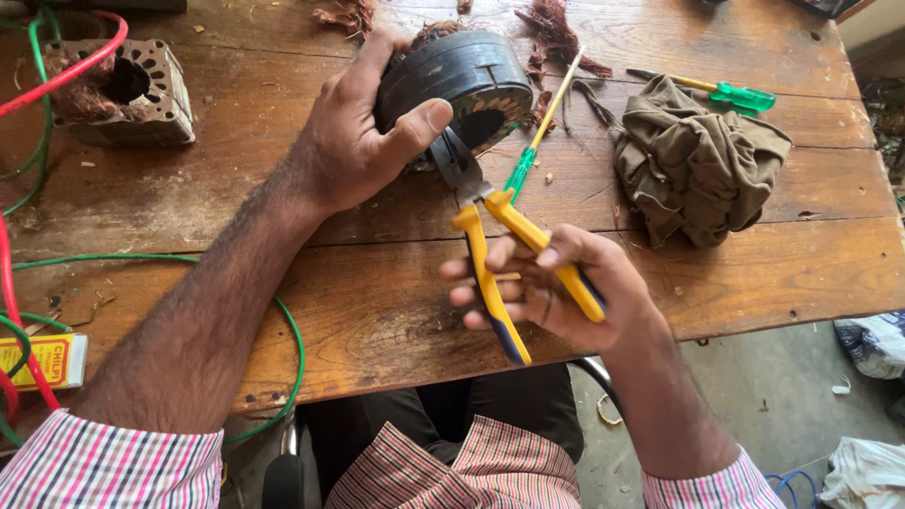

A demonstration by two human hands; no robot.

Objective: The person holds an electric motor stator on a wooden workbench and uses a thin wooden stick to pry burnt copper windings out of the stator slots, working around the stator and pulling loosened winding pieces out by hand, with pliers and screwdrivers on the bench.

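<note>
Left hand (353, 141): clamped around the round dark motor stator (462, 85).
Right hand (556, 292): squeezing yellow-handled pliers (495, 254) with a green screwdriver (533, 141).
Risk: the pliers' nose may slip toward the left thumb.

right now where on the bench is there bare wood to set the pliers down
Bare wood lies between the left forearm and the right hand, and right of the brown cloth. It is crowded around the motor stator, and the left edge holds wires.

shirt: pink/white/dark check | sleeves (113, 468) rolled to elbows | trousers (490, 405) dark
</note>
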